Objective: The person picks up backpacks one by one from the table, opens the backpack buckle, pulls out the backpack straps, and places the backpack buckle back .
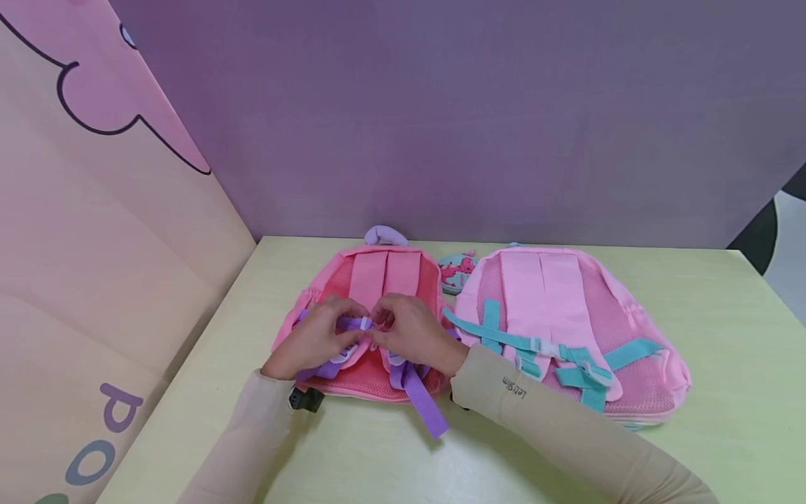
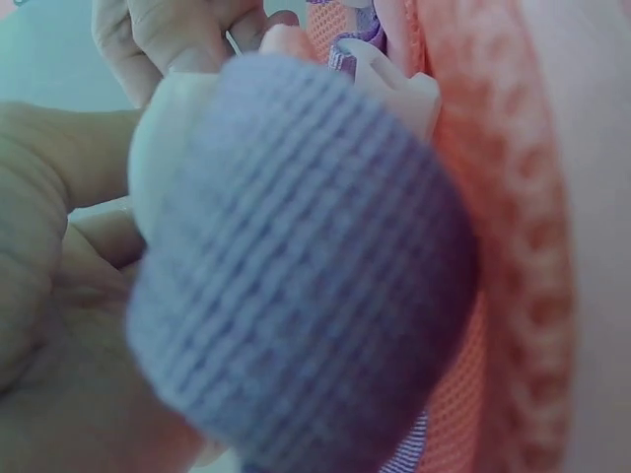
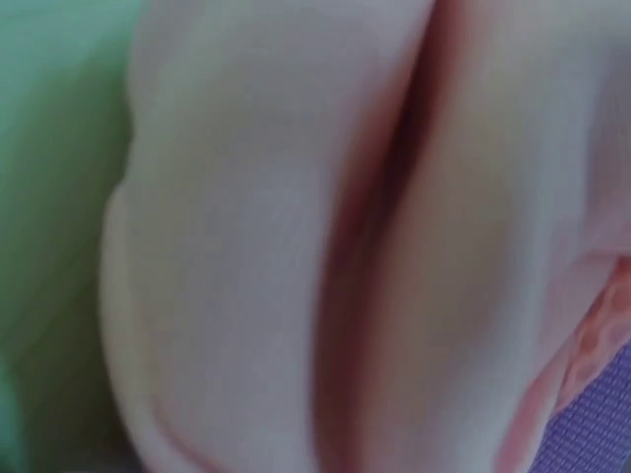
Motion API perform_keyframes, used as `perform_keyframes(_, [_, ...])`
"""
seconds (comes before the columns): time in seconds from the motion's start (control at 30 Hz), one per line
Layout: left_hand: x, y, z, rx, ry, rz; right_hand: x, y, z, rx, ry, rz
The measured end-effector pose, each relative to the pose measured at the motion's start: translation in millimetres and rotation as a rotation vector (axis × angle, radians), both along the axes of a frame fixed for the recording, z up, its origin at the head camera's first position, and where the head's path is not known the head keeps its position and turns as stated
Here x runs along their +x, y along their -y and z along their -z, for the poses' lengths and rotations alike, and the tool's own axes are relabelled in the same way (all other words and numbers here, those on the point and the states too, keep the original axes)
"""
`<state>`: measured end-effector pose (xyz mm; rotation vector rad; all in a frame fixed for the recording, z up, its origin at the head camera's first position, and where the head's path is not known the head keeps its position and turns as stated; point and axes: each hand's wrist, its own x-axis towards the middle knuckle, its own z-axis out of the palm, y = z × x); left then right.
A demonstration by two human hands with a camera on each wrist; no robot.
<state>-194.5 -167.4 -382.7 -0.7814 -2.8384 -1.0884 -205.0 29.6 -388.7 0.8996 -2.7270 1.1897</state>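
Note:
A coral backpack [image 1: 368, 276] lies with its shoulder straps facing up. Over its middle, my left hand [image 1: 321, 336] pinches a purple chest strap [image 2: 306, 266] near a small white buckle [image 1: 366, 323]. Close against that buckle, my right hand [image 1: 412, 329] has its thumb and fingertips pinched together from the other side; what sits between them is mostly hidden. In the right wrist view the fingers [image 3: 237, 246] fill most of the picture, blurred. A loose purple strap end [image 1: 425, 402] hangs over the backpack's lower edge onto the table.
To the right lies a light pink backpack [image 1: 560, 322] with teal straps, its chest buckle joined. A small teal-and-pink pouch [image 1: 456, 273] sits between the two bags. Behind the table [image 1: 352, 455] stands a purple panel [image 1: 472, 119], with a printed panel [image 1: 107, 231] at left.

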Motion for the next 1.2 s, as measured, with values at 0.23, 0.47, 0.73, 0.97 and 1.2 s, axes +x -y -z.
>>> perform_keyframes(0.23, [-0.3, 1.0, 1.8, 0.002, -0.029, 0.006, -2.6, -0.9, -0.4, -0.023, -0.001, -0.027])
perform_keyframes(0.47, [0.5, 0.5, 1.4, -0.001, -0.055, 0.015, -4.1, 0.5, -3.1, 0.007, -0.017, -0.035])
perform_keyframes(0.73, [-0.8, 0.1, 2.6, 0.001, -0.047, 0.020, -4.1, 2.4, -2.0, 0.060, 0.011, -0.014])
perform_keyframes(0.97, [-2.8, 3.5, 1.1, 0.003, -0.078, 0.040, -4.3, 2.1, -2.9, 0.034, 0.028, -0.026])
perform_keyframes(1.2, [-5.1, 8.5, 1.9, -0.025, -0.131, 0.035, -6.0, -1.0, -5.4, 0.033, 0.039, -0.037])
